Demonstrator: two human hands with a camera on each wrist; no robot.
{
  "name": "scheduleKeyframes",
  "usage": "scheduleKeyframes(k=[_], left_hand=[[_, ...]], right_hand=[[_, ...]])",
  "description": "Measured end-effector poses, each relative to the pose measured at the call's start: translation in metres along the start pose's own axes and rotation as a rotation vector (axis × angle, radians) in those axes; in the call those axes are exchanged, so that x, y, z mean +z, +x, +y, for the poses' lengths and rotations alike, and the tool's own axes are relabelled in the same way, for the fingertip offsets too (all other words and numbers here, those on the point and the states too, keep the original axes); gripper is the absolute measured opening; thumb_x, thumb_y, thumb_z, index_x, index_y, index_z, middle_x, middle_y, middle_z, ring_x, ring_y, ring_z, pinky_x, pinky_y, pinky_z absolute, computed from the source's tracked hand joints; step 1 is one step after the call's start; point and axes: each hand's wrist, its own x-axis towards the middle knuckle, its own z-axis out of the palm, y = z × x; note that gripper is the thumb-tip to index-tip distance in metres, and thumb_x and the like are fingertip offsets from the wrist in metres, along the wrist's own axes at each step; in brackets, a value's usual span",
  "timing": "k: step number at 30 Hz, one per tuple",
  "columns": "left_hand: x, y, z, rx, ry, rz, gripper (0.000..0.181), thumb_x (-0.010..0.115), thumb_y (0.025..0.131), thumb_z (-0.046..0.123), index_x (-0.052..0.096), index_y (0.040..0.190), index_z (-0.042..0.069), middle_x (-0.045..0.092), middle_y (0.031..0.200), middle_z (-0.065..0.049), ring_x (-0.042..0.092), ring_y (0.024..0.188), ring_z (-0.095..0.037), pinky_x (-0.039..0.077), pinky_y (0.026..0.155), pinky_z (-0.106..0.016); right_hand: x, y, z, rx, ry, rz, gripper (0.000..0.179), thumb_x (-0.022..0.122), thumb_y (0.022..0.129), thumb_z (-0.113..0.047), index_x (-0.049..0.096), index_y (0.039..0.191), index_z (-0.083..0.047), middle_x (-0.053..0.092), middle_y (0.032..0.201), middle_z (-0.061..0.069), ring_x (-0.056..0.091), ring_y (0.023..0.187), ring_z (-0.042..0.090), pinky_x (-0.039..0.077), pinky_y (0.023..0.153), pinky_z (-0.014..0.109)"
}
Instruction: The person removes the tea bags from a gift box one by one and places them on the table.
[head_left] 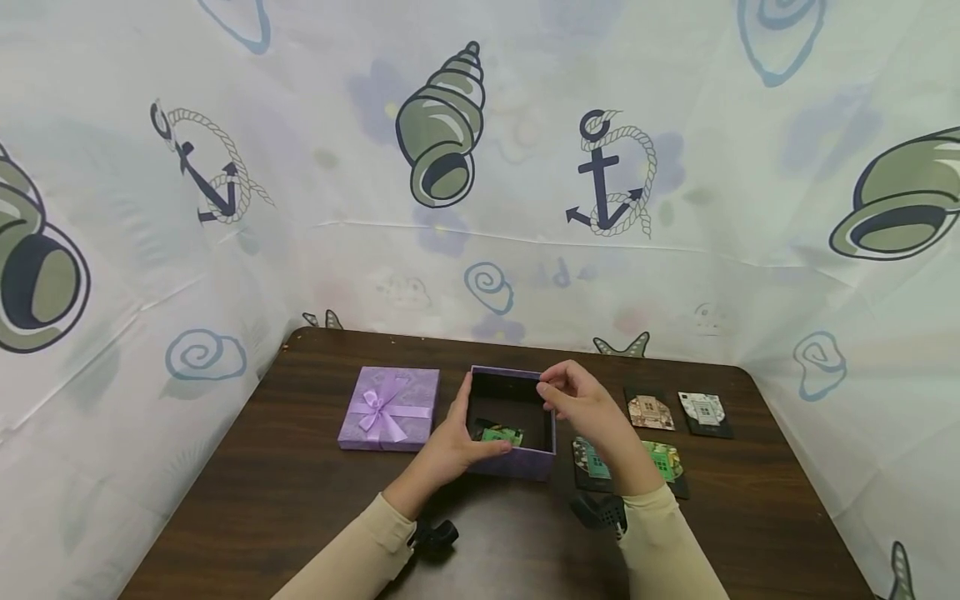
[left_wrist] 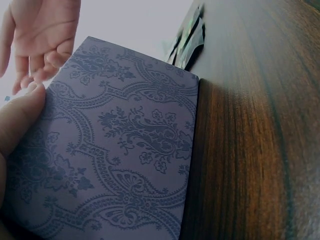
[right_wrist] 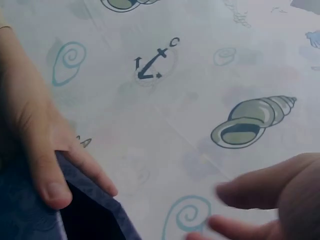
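A purple patterned gift box [head_left: 513, 464] stands lidless on the table, its dark inside facing up. Inside, near the front left corner, lies a small green card-like piece [head_left: 501, 434]. My left hand [head_left: 452, 444] holds the box at that corner, thumb over the front wall and fingers along the left wall. In the left wrist view the patterned wall [left_wrist: 120, 145] fills the middle. My right hand [head_left: 582, 406] hovers at the right rim with fingers bent and nothing visible in them. The right wrist view shows its thumb and fingers apart.
The purple lid [head_left: 390, 408] with a ribbon bow lies left of the box. On the right lie a brown-toned card piece [head_left: 651, 412], a white one [head_left: 705, 412], a teal one [head_left: 591, 460] and a green one [head_left: 666, 463]. A printed cloth hangs behind the table.
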Motion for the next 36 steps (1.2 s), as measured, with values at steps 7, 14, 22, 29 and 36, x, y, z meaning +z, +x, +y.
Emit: scheduleKeyframes(k=[7,14,22,29,36], left_hand=[[0.000,0.001,0.000,0.014,0.011,-0.005,0.141,0.095,0.080,0.056,-0.008,0.175,0.040,0.013,0.183,-0.018,0.041,0.157,-0.050,0.035,0.124,-0.073],[0.000,0.001,0.001,0.019,0.007,0.000,0.137,0.095,0.084,0.048,-0.006,0.176,0.038,0.016,0.182,-0.020,0.046,0.153,-0.048,0.036,0.123,-0.072],[0.000,0.000,0.000,-0.004,-0.001,0.011,0.137,0.096,0.083,0.046,-0.006,0.175,0.043,0.016,0.183,-0.016,0.047,0.153,-0.045,0.039,0.123,-0.069],[0.000,0.001,0.001,0.010,0.000,-0.002,0.135,0.094,0.085,0.047,-0.007,0.175,0.042,0.012,0.184,-0.016,0.035,0.161,-0.047,0.034,0.125,-0.071],[0.000,0.001,0.000,0.001,0.022,0.005,0.136,0.094,0.085,0.047,-0.006,0.176,0.037,0.011,0.184,-0.014,0.027,0.165,-0.047,0.031,0.126,-0.073]], right_hand=[[0.006,0.019,-0.007,0.049,-0.043,-0.185,0.032,0.071,0.108,-0.028,0.064,0.130,-0.007,0.066,0.124,0.014,0.068,0.112,0.027,0.059,0.104,0.056],[0.012,0.041,-0.009,0.106,0.042,-0.221,0.035,0.078,0.102,-0.018,0.067,0.133,-0.006,0.066,0.131,0.016,0.068,0.120,0.029,0.055,0.113,0.059],[0.024,0.070,0.002,0.179,-0.014,-0.256,0.035,0.078,0.102,-0.017,0.070,0.133,-0.004,0.071,0.128,0.014,0.068,0.128,0.041,0.055,0.112,0.059],[0.040,0.089,0.020,0.136,-0.088,-0.251,0.036,0.074,0.102,-0.004,0.068,0.136,0.006,0.077,0.118,0.019,0.071,0.121,0.043,0.059,0.108,0.052],[0.052,0.094,0.033,0.072,-0.273,-0.283,0.025,0.075,0.101,-0.008,0.080,0.123,0.002,0.082,0.116,0.010,0.075,0.109,0.024,0.061,0.103,0.047]])
